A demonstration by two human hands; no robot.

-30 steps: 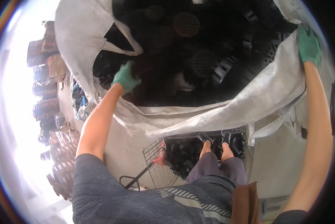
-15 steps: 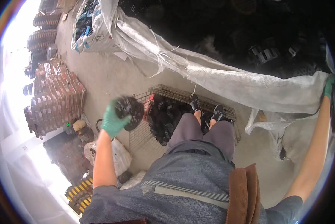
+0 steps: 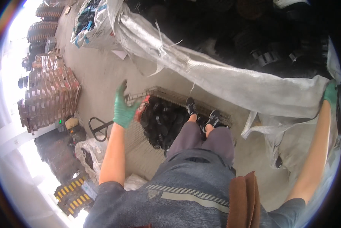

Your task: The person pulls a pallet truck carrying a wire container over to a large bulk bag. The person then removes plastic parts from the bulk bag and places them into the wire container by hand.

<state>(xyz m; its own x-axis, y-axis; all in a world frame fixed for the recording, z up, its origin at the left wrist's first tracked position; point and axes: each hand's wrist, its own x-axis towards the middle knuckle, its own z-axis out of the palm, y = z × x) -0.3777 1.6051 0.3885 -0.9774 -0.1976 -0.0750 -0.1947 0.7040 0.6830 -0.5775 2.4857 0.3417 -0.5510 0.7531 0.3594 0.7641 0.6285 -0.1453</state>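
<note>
Big white woven sack (image 3: 254, 89) is hanging across the upper right, full of black plastic parts (image 3: 277, 41); its rim is running long from upper left down to the right edge.

Wire cage (image 3: 140, 152) is standing on the concrete floor (image 3: 98, 76) below the person, holding a heap of black parts (image 3: 161, 121); the person's shoes are at its far edge.

Stacks of brown crates (image 3: 49, 95) are standing well off to the left.

Left hand (image 3: 124, 108), green-gloved, is hanging empty over the cage's left side, fingers spread apart. The heap is lying just right of it and below; this hand is much the nearer to the cage.

Right hand (image 3: 331, 94), also gloved, is gripping the sack rim at the far right, fingers closed on the fabric, well apart from the cage.
</note>
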